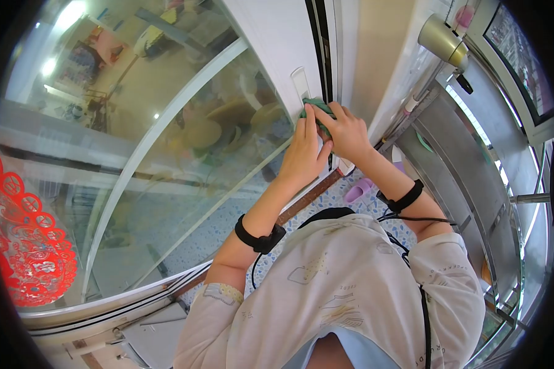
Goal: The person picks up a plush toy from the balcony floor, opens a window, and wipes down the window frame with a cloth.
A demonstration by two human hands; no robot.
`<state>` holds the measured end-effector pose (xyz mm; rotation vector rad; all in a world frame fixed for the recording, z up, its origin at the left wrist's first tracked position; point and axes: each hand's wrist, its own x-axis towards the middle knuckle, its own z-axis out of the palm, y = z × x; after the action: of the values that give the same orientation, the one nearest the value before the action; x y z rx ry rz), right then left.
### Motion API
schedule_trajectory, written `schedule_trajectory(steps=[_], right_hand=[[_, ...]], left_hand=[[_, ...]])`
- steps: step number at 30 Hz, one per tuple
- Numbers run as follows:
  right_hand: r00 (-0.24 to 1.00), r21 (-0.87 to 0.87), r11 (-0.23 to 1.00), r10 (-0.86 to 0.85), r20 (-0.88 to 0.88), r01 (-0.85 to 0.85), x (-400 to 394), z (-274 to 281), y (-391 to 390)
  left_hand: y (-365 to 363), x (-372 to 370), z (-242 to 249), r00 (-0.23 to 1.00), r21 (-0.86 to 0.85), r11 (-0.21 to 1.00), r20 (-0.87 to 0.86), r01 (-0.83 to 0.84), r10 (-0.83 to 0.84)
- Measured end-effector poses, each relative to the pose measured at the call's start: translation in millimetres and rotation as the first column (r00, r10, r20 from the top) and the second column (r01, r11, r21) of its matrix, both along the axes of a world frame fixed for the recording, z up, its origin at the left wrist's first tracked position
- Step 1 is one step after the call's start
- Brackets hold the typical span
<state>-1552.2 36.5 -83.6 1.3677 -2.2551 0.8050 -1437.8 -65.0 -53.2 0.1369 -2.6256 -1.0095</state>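
A green cloth [318,106] is bunched against the white frame of a sliding glass door [271,37], just below its recessed handle [300,81]. My right hand [345,132] is closed on the cloth, fingers bent over it. Close beside it, my left hand [305,147] presses its fingertips to the cloth's lower left side, thumb toward the right hand. Part of the cloth is hidden under the fingers. Both wrists wear black bands with cables.
Left is the large glass pane [191,172] with a red paper cutout [34,246]. A metal rack [455,166] stands on the right, below a gold-coloured cylinder [442,42]. A purple slipper [358,190] lies on the speckled floor by the door track.
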Motion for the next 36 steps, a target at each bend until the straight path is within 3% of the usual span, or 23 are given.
schedule_trajectory(steps=[10,19,36], right_hand=[[1.0,0.001,1.0,-0.016,-0.007,0.016,-14.2,-1.0,7.0],[1.0,-0.024,0.999,-0.025,-0.01,0.024,-26.4,-4.3,11.7],[0.997,0.019,0.999,-0.048,0.059,0.047,-30.9,4.4,16.5]], left_hand=[[-0.7,-14.7,-4.6,0.999,-0.032,0.999,-0.019,0.037,-0.038],[6.5,-29.4,5.1,0.997,-0.013,1.0,0.072,0.024,-0.023],[6.3,-38.8,0.3,1.0,-0.113,0.993,0.025,0.019,-0.016]])
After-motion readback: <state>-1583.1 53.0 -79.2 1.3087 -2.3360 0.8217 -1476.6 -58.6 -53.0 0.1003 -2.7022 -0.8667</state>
